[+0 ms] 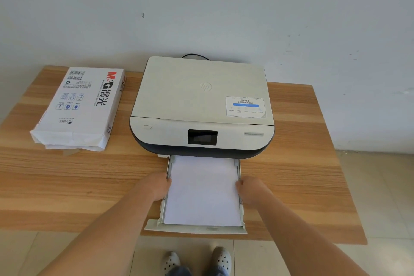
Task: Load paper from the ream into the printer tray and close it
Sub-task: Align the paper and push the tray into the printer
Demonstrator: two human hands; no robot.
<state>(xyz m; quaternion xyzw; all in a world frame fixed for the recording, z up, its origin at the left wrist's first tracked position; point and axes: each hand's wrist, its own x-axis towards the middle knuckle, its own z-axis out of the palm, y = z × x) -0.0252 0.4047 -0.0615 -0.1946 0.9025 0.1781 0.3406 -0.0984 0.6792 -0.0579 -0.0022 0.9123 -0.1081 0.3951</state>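
A: Fingers first. Left hand [156,186] is curled against the left side rail of the tray [195,228], fingertips at the edge of the paper [202,190]. Right hand [251,188] mirrors it on the right rail. Neither has lifted anything; whether they pinch the rails or only press on them, I cannot tell.

B: And the stack?

A: Lying flat in the tray, between the two hands. The tray is drawn out toward the person from under the printer [201,105], long axis running straight from the printer's front to the table [302,175] edge.

B: So the closing push goes which way?

A: Away from the person, along that axis, into the slot. Both hands sit about level, midway down the tray, equally near; I judge an even push from both sides would keep it from skewing.

B: The ream?

A: Ream [83,105] on the table to the left, well apart, its near end torn open.
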